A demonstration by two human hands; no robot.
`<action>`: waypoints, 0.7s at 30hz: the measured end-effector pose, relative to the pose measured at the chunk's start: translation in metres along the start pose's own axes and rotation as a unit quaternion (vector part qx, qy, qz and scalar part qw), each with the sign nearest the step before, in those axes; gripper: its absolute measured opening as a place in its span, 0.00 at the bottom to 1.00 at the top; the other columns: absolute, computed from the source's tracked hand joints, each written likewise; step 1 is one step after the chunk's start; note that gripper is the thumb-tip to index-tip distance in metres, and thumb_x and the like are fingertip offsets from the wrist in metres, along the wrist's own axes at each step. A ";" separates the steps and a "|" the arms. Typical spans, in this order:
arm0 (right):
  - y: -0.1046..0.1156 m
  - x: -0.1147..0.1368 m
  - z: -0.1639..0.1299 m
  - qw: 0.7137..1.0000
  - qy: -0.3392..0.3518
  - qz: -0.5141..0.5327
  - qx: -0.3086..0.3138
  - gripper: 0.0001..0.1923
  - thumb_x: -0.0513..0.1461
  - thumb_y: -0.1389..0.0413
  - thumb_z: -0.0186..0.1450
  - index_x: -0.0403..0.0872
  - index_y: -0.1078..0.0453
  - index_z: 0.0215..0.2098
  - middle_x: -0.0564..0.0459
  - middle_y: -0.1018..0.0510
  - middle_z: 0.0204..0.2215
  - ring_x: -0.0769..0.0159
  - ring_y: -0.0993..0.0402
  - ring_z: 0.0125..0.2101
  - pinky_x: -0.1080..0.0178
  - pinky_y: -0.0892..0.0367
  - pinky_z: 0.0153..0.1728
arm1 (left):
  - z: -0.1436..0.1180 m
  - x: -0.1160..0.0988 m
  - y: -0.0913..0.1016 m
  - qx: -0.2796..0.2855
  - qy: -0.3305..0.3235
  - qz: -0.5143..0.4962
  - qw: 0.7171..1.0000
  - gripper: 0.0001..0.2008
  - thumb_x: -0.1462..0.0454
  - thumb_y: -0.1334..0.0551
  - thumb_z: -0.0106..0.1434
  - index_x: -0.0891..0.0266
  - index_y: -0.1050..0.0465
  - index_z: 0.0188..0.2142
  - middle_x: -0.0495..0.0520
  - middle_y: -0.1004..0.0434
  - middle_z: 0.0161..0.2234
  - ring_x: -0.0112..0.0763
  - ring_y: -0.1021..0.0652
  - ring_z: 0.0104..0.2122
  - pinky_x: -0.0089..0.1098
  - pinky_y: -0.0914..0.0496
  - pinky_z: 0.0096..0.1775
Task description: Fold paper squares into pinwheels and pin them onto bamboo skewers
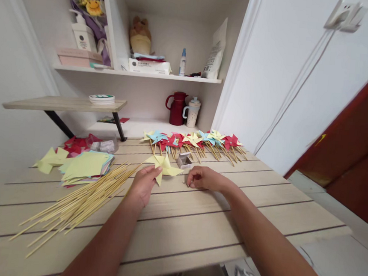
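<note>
My left hand [144, 182] is closed on a pale yellow paper pinwheel [166, 167], its thumb pressed near the middle and the blades pointing outward. Just right of it, my right hand [200, 177] rests low over the tabletop with fingertips pinched together. Something tiny shows at those fingertips, too small to name. Behind the two hands stands a small open box [184, 160] with its flap up. Left of my left hand lies a loose bundle of thin wooden sticks [85, 198].
Finished pinwheels on sticks [193, 139] lie in a row at the back. Stacked coloured paper squares [84, 168] and a folded yellow pinwheel [50, 160] are at the left, below a raised wooden shelf [64, 103]. A red jug [177, 108] and a cup [192, 113] stand behind.
</note>
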State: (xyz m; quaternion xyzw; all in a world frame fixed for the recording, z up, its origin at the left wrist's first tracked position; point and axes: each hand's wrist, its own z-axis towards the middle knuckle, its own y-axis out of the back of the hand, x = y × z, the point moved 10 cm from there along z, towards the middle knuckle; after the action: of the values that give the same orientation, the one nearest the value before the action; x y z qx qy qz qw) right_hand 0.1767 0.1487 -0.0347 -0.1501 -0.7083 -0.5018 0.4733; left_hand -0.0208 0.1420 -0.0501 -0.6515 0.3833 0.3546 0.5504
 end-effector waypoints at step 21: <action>0.001 0.002 0.000 1.000 0.012 -0.006 -0.001 0.07 0.34 0.43 0.52 0.46 0.23 0.29 0.54 0.24 0.27 0.70 0.35 0.26 0.69 0.41 0.26 | -0.002 -0.001 -0.003 -0.002 0.006 -0.008 1.000 0.08 0.70 0.27 0.49 0.68 0.20 0.31 0.56 0.18 0.31 0.26 0.22 0.30 0.26 0.30 0.39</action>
State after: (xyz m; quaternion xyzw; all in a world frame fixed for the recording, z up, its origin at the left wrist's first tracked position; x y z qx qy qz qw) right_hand 0.1766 0.1485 -0.0330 -0.1401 -0.7025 -0.5076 0.4788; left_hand -0.0188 0.1406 -0.0474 -0.6580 0.3810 0.3471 0.5491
